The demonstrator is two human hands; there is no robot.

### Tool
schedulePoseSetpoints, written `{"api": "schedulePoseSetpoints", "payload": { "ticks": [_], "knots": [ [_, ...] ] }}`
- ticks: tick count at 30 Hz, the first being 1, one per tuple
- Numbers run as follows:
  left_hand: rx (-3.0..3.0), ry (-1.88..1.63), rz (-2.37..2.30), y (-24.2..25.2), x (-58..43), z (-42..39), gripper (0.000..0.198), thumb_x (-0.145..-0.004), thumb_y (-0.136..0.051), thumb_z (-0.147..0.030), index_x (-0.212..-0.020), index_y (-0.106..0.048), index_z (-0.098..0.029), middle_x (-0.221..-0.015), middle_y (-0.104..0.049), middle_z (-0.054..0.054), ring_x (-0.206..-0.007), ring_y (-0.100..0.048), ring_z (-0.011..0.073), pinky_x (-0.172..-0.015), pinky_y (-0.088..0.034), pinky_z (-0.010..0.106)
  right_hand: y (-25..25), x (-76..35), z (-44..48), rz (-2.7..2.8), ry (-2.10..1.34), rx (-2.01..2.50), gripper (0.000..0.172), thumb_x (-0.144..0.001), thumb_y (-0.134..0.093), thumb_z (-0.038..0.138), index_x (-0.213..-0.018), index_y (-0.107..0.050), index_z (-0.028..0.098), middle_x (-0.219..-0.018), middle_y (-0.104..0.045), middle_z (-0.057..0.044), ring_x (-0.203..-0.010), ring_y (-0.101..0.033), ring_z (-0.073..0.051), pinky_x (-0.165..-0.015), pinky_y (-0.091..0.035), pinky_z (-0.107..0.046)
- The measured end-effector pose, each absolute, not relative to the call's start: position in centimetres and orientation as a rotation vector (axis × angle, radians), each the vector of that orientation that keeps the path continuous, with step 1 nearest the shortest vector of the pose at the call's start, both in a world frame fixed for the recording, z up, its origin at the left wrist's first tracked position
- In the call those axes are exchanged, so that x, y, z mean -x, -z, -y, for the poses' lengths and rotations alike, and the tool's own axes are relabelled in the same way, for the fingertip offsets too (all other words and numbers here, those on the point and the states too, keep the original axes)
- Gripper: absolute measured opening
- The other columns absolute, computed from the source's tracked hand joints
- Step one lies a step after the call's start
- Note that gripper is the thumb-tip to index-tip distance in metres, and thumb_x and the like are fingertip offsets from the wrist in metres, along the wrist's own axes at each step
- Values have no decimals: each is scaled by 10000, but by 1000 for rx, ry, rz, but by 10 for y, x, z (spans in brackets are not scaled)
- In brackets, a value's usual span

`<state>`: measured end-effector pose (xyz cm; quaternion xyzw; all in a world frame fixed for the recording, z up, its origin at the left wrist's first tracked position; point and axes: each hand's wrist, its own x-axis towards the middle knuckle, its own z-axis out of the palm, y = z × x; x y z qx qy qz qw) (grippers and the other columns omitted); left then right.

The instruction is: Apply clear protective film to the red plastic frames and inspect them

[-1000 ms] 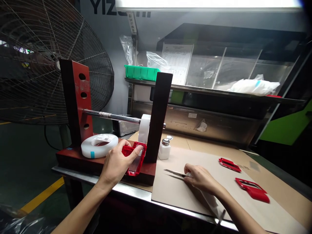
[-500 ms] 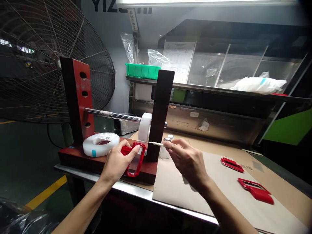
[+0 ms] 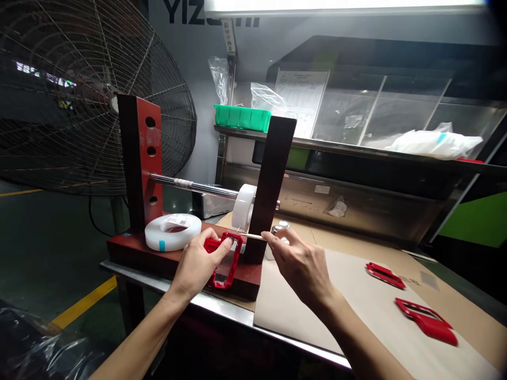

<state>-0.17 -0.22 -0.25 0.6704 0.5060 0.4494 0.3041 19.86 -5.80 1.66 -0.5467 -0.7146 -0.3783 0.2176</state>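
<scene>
- left hand: clamped on red plastic frame, frame held just in front of dark upright post
- right hand: thumb and finger pinched together on slim blade, tip at frame's top corner
- white tape roll on red stand
- two more red frames on cardboard sheet

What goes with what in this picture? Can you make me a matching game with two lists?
Things:
1. left hand
2. right hand
3. green plastic crate
4. white tape roll

Matches:
A. sitting on the metal shelf
B. lying flat on the red base
C. gripping a red plastic frame
D. pinching a thin pointed stick

Right pairs: 1-C, 2-D, 3-A, 4-B.
</scene>
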Motion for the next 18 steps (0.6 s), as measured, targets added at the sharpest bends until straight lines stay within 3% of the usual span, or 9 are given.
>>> {"api": "schedulePoseSetpoints", "payload": {
  "ticks": [8, 13, 18],
  "knots": [
    [-1751, -1205, -1337, 4, 1, 3, 426, -764, -569, -553, -680, -406, -168, -566, -452, -36, -550, -406, 112, -567, -335, 252, -23, -184, 60, 2046, 1051, 1544, 353, -909, -411, 125, -1164, -620, 250, -921, -638, -33, -559, -543, -95, -440, -179, -219],
    [-1680, -1231, -1300, 5, 3, 4, 490, -748, -589, -597, -664, -386, -159, -565, -432, -36, -548, -387, 99, -560, -331, 236, -17, -193, 64, 2079, 898, 1722, 412, -909, -357, 91, -1196, -595, 266, -1023, -633, -56, -629, -571, -106, -465, -173, -229],
    [-1620, -1237, -1271, 9, 8, 9, 527, -725, -607, -619, -657, -373, -152, -576, -397, -38, -550, -360, 88, -558, -321, 229, 7, -231, 75, 2032, 476, 1961, 303, -935, -413, 263, -1177, -580, 337, -1006, -643, 2, -663, -592, -152, -508, -263, -244]
  ]
}}
